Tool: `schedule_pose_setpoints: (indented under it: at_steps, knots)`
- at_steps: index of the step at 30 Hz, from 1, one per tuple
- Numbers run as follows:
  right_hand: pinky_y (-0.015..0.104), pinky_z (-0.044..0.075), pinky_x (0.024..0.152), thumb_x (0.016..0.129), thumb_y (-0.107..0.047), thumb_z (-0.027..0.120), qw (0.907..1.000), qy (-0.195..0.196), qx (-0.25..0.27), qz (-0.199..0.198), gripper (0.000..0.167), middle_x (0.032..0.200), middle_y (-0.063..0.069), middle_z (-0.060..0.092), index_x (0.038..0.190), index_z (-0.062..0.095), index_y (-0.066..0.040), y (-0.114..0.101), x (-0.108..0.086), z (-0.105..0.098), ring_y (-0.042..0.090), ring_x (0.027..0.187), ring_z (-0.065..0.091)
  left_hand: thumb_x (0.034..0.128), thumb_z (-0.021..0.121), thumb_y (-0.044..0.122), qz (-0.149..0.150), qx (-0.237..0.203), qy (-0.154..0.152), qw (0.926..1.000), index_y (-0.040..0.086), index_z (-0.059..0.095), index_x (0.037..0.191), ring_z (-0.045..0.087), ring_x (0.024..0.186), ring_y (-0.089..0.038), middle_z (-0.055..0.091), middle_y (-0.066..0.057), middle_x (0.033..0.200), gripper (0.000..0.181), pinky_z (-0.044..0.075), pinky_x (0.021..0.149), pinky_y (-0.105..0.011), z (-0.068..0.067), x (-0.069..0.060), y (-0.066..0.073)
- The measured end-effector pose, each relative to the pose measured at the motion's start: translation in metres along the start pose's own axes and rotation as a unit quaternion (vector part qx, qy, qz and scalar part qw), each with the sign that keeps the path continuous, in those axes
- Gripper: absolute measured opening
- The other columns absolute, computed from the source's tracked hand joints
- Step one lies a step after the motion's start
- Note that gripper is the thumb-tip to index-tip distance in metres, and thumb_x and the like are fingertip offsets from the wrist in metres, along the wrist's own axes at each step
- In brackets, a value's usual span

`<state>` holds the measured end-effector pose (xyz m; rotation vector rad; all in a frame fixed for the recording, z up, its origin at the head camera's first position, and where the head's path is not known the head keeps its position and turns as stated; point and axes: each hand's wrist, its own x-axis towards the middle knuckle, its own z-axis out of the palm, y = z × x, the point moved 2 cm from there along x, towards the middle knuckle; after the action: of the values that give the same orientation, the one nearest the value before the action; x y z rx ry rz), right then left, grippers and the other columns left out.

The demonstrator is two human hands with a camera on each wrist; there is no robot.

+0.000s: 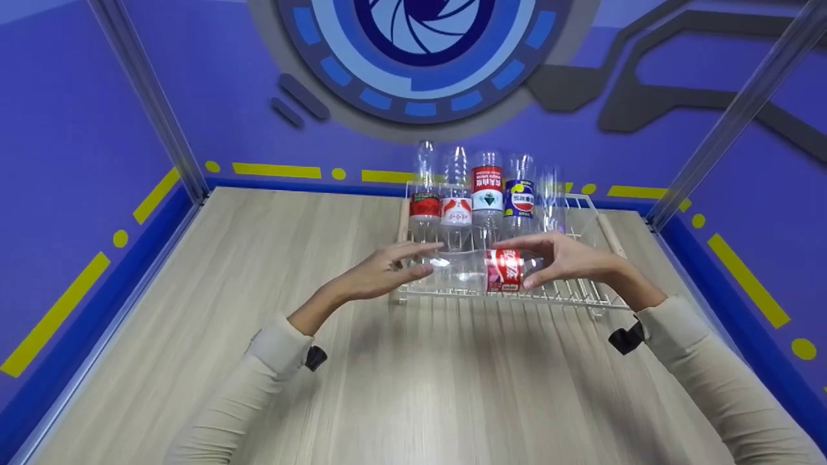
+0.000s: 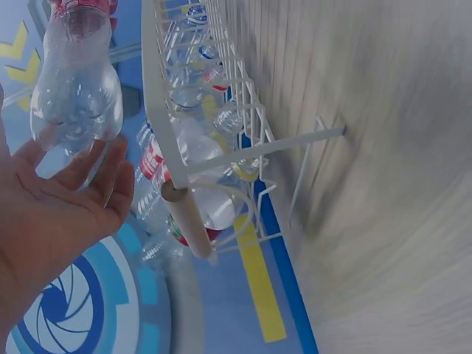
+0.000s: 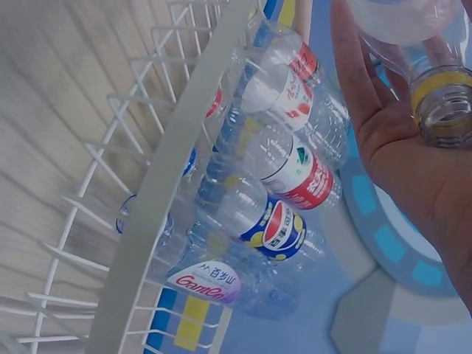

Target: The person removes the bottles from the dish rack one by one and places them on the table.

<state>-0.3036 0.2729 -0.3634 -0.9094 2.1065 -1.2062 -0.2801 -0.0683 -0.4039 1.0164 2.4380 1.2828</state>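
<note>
A clear bottle with a red label (image 1: 504,270) lies sideways in the air above the front of a white wire rack (image 1: 452,294). My right hand (image 1: 568,259) holds it around the label and neck end. In the right wrist view, the open neck with its yellow ring (image 3: 435,92) lies by the palm of my right hand (image 3: 420,169). At the base end is my left hand (image 1: 381,270), thumb and fingers spread. The left wrist view shows fingertips of my left hand (image 2: 59,199) at the bottle's base (image 2: 77,110).
Several clear bottles stand in a row at the back of the rack, among them one with a red-and-white label (image 1: 487,187) and one with a blue label (image 1: 519,199). Wooden handles (image 1: 610,234) flank the rack. Behind the wood-patterned table (image 1: 291,226) rises a blue wall (image 1: 213,97).
</note>
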Motion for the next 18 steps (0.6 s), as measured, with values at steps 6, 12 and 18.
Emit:
schedule_pose_setpoints:
  at_steps: [6, 12, 18]
  knots:
    - [0.031, 0.053, 0.105, 0.084, -0.005, 0.082, 0.999, -0.028, -0.022, -0.025, 0.074, 0.156, 0.014, 0.05, 0.151, 0.05, -0.009, -0.008, 0.002, 0.009, 0.008, 0.135, 0.056, 0.0917, 0.075, 0.044, 0.016, 0.023, -0.037, 0.9989, 0.029, 0.053, 0.15, 0.058, 0.116, -0.022, 0.058, 0.0, 0.149, 0.064, 0.051, 0.091, -0.035, 0.004, 0.0, 0.009]
    - [0.031, 0.052, 0.106, 0.086, -0.009, 0.081, 0.9986, -0.04, -0.034, -0.01, 0.074, 0.158, 0.014, 0.047, 0.152, 0.048, -0.011, -0.012, 0.0, 0.01, 0.017, 0.137, 0.056, 0.0878, 0.081, 0.034, 0.026, 0.049, -0.054, 0.997, 0.017, 0.053, 0.15, 0.061, 0.113, -0.027, 0.063, -0.007, 0.142, 0.071, 0.055, 0.096, -0.046, 0.005, 0.0, 0.015]
    - [0.028, 0.049, 0.109, 0.086, -0.012, 0.081, 0.9984, -0.011, -0.056, 0.005, 0.072, 0.156, 0.013, 0.049, 0.151, 0.049, -0.011, -0.01, -0.008, 0.001, 0.03, 0.142, 0.05, 0.0878, 0.081, 0.035, 0.019, 0.089, -0.031, 0.9953, 0.02, 0.053, 0.151, 0.061, 0.119, -0.026, 0.064, -0.007, 0.141, 0.071, 0.053, 0.1, -0.048, 0.005, -0.003, 0.017]
